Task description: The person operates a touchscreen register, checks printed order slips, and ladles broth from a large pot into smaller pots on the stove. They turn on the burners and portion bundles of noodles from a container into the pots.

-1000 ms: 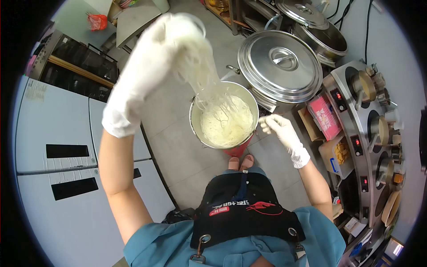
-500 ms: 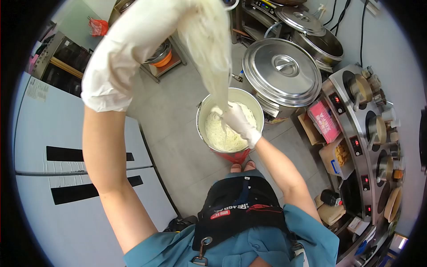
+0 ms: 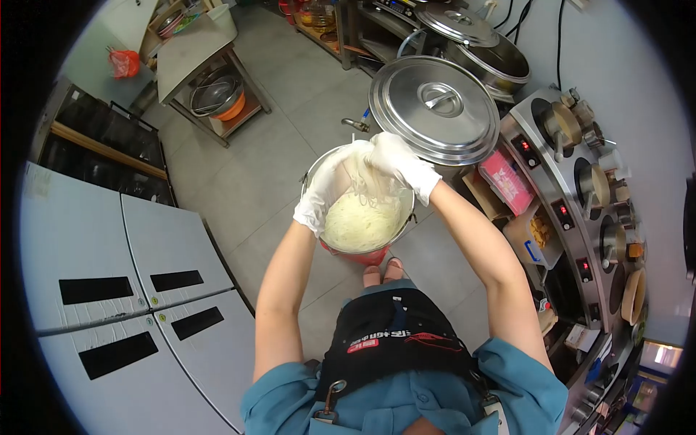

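A round metal bucket [image 3: 410, 217] holds pale, thin noodles [image 3: 362, 223] and stands on something red in front of my feet. My left hand [image 3: 335, 181], in a white glove, is at the bucket's upper left, closed round a bunch of noodles. Beside it at the upper rim, my gloved right hand [image 3: 397, 161] is closed on the same bunch. Loose strands hang from between the hands over the noodles in the bucket. Some fingertips are hidden by the gloves and strands.
A large lidded steel pot [image 3: 435, 109] stands just beyond the bucket. On the right, a counter with burners [image 3: 554, 174] carries small pans. White refrigerators [image 3: 80, 254] line the left side. A metal table [image 3: 192, 54] stands at the upper left.
My left hand has come down from high above the bucket, bringing the noodles with it. My right hand moved from beside the bucket onto the strands, then up to meet my left.
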### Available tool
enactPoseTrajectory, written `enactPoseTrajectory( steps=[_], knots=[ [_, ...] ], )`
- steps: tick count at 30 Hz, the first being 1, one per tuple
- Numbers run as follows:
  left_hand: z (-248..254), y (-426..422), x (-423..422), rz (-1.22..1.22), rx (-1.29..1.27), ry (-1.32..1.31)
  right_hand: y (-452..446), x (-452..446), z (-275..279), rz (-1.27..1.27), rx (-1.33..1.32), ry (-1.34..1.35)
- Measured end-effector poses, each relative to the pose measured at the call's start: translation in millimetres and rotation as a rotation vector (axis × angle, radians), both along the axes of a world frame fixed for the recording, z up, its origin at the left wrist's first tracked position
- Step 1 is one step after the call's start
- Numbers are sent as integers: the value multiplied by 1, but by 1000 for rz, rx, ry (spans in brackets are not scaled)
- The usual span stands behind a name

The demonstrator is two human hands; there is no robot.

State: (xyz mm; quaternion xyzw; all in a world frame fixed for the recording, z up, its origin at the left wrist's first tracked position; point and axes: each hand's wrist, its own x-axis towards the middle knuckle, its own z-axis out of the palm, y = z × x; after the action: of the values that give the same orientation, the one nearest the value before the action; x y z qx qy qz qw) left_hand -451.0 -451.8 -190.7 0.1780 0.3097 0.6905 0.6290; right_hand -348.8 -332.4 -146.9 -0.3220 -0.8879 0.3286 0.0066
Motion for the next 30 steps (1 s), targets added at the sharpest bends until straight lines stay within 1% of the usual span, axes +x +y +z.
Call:
enactPoseTrajectory(
  steps=[1, 2, 3, 4, 5, 7, 8, 10, 11, 12, 14, 15, 16, 18, 19, 20, 21, 22, 23, 24, 26, 27, 28, 29, 30],
  knots=[
    [8, -1, 3, 3, 50, -77, 6, -4, -3, -64, -105, 32],
    [0, 3, 1, -3, 47, -78, 9, -6, -7, -128, -212, 64],
    [-6, 10, -1, 10, 117, 184, 8, -8, -9, -147, -263, 209],
    [-13, 13, -3, 23, 184, 445, 9, -9, -11, -151, -268, 206],
    [-19, 15, -4, 19, 178, 443, 11, -11, -12, -131, -339, 238],
    [-7, 17, -1, 238, 27, 589, 8, -7, 4, -99, -476, 307],
    [1, 19, -2, 234, 25, 591, 5, -3, 15, -102, -479, 309],
    [9, 20, -9, 219, -34, 676, 3, 5, 32, -47, -460, 326],
    [11, 20, -15, 214, -16, 671, 9, 7, 37, 40, -407, 265],
    [18, 19, -20, 212, -14, 675, 11, 12, 37, 38, -407, 269],
    [46, 17, -26, 194, 62, 631, 12, 24, 36, 92, -664, 640],
    [66, 15, -26, 201, 0, 682, 12, 32, 44, 55, -729, 654],
    [82, 15, -29, 200, 34, 701, 15, 39, 44, 54, -727, 661],
    [131, 7, -25, 151, 11, 594, 24, 53, 40, -7, -643, 675],
    [145, 9, -29, 197, 44, 736, 30, 59, 34, -21, -649, 568],
    [156, 12, -34, 242, 78, 877, 31, 64, 26, -22, -645, 574],
    [170, 13, -35, 268, 97, 844, 28, 71, 18, -3, -523, 569],
    [187, 11, -36, 273, 33, 894, 24, 75, 12, 13, -398, 562],
    [204, 11, -33, 276, 68, 910, 21, 75, 6, 78, -369, 571],
    [220, 12, -29, 276, 102, 925, 7, 74, 13, 75, -410, 583],
    [248, 12, -22, 241, 98, 938, -13, 57, -7, 114, -313, 698],
    [255, 16, -23, 207, 113, 935, -26, 46, -3, 91, -442, 723],
    [266, 16, -15, 241, 80, 994, -36, 37, 2, 50, -555, 749],
    [270, 21, -11, 275, 129, 986, -47, 32, 15, 12, -585, 808],
    [277, 23, -8, 229, 145, 1010, -54, 26, 15, -7, -606, 845]
  ],
)
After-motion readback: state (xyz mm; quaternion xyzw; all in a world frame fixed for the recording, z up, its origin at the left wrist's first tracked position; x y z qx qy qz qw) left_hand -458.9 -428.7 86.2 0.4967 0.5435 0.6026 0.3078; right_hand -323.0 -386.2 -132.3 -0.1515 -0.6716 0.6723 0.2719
